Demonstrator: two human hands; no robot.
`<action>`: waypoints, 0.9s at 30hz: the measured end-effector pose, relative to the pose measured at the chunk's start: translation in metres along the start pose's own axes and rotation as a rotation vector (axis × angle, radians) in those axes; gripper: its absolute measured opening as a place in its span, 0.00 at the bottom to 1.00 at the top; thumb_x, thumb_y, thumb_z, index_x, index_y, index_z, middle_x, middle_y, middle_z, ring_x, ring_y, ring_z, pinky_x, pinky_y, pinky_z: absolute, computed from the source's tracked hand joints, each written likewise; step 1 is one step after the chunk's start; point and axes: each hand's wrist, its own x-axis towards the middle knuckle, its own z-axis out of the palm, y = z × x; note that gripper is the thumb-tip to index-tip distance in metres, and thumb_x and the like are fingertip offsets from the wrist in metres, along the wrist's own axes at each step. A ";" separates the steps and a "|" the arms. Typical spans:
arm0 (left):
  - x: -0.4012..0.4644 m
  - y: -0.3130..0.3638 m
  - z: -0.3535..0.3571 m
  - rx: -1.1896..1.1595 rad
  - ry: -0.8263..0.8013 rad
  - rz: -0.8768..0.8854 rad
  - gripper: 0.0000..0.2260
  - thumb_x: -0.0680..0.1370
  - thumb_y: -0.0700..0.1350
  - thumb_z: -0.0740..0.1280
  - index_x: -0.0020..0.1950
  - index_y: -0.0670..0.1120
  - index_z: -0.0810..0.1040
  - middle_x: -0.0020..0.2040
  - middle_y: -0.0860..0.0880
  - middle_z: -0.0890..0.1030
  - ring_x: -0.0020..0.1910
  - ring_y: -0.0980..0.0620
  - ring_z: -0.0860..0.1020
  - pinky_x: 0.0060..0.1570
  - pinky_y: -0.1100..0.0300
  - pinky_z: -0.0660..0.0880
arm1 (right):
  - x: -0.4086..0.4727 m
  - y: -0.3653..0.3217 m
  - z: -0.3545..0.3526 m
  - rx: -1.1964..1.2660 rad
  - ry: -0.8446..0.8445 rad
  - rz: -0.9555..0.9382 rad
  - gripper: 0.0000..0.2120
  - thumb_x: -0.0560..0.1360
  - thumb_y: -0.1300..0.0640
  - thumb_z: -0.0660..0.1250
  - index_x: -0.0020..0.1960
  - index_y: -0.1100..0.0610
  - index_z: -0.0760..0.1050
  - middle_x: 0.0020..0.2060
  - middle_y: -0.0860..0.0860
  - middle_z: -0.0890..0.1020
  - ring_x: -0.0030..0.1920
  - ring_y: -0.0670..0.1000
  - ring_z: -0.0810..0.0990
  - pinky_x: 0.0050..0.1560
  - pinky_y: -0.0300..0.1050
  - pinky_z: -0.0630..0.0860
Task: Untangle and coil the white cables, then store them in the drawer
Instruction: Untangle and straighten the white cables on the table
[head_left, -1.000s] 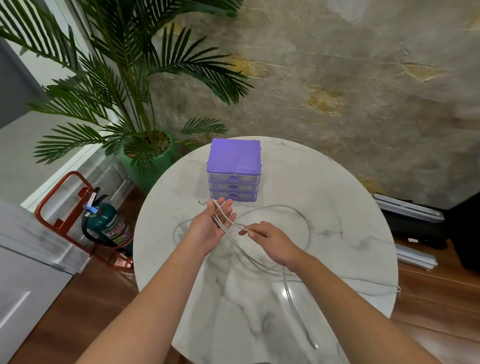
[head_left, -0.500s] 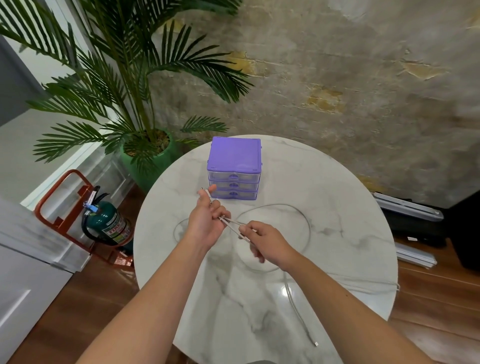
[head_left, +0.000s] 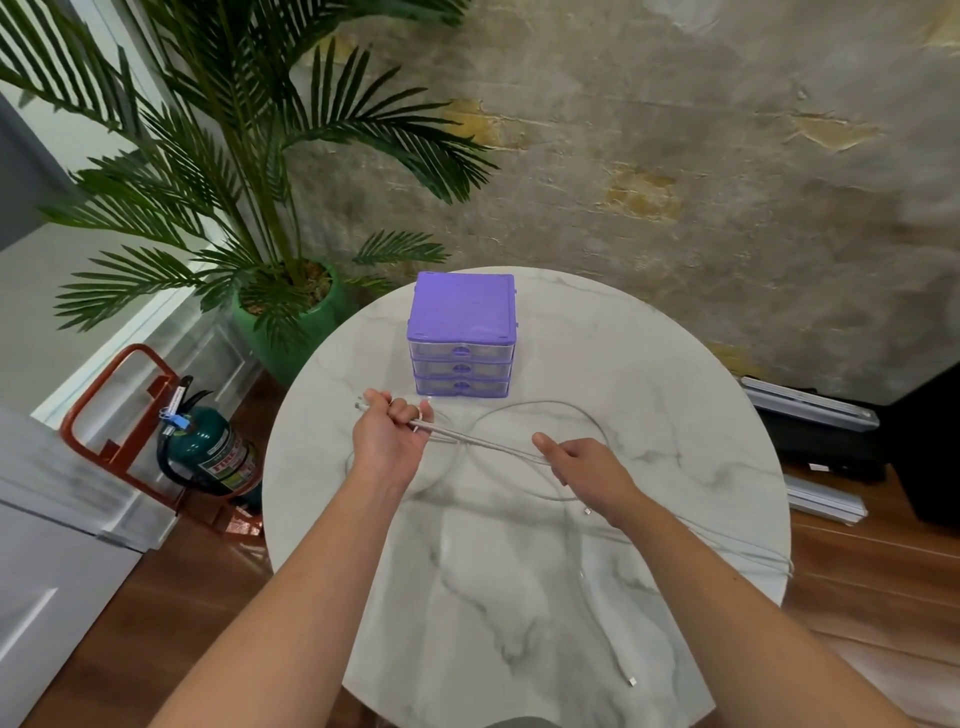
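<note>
Several strands of the white cables (head_left: 483, 442) are gripped in the curled left hand (head_left: 388, 441) at frame centre and pinched by the right hand (head_left: 582, 465); the rest is spread in loose loops across the marble table (head_left: 675, 395), below the purple drawer unit (head_left: 461, 338). Light, limp and springy handling is expected, so hold is best taken near a plug end

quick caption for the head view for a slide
Left hand and right hand stretch white cables over a marble table, purple drawer unit closed.
</note>
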 end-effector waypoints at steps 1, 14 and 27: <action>0.000 0.000 0.000 0.001 0.011 0.007 0.15 0.84 0.49 0.55 0.38 0.47 0.65 0.23 0.52 0.60 0.21 0.55 0.59 0.37 0.61 0.70 | 0.001 0.002 -0.001 -0.022 0.008 0.001 0.28 0.75 0.32 0.58 0.31 0.54 0.63 0.25 0.47 0.68 0.26 0.49 0.63 0.34 0.42 0.63; 0.014 0.031 -0.002 0.225 0.090 0.185 0.11 0.84 0.50 0.56 0.43 0.48 0.67 0.25 0.54 0.57 0.23 0.55 0.56 0.28 0.64 0.58 | 0.005 0.044 -0.033 -0.134 0.196 0.164 0.29 0.79 0.36 0.53 0.29 0.56 0.61 0.26 0.50 0.68 0.28 0.51 0.67 0.32 0.44 0.62; -0.026 -0.049 0.020 1.642 -0.520 0.246 0.16 0.76 0.58 0.66 0.55 0.48 0.81 0.51 0.48 0.83 0.52 0.50 0.79 0.54 0.57 0.72 | 0.004 0.016 -0.015 -0.132 0.210 0.034 0.27 0.80 0.43 0.56 0.27 0.55 0.58 0.23 0.49 0.63 0.25 0.49 0.62 0.28 0.43 0.58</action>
